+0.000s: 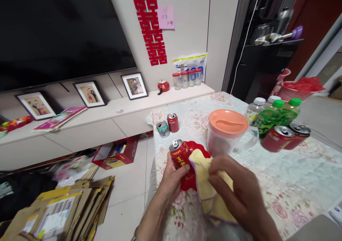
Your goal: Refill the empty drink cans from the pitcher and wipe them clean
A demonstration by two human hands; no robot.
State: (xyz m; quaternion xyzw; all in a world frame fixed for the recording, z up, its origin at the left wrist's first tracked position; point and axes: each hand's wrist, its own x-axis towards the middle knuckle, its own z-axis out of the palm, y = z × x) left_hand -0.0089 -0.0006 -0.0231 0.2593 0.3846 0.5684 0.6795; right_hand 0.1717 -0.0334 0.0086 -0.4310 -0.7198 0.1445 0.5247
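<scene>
A red can (pixel 179 154) with yellow characters is tilted in my left hand (pixel 173 175), whose fingers wrap round its lower part. My right hand (pixel 235 187), slightly blurred, pinches a yellow cloth (pixel 204 177) with a purple edge. The cloth hangs down just right of the can, its top corner close to the can's side. Behind and under the can lies a red scalloped plate (pixel 199 147), partly covered by the cloth. A clear pitcher (pixel 220 141) with an orange lid stands behind my right hand.
Two small cans, one teal (pixel 162 129) and one red (pixel 173 122), stand at the table's back left. Bottles (pixel 267 118) and two larger red cans (pixel 276 138) are at the right. Flattened cardboard (pixel 66 209) and a red box (pixel 117 153) lie on the floor at left.
</scene>
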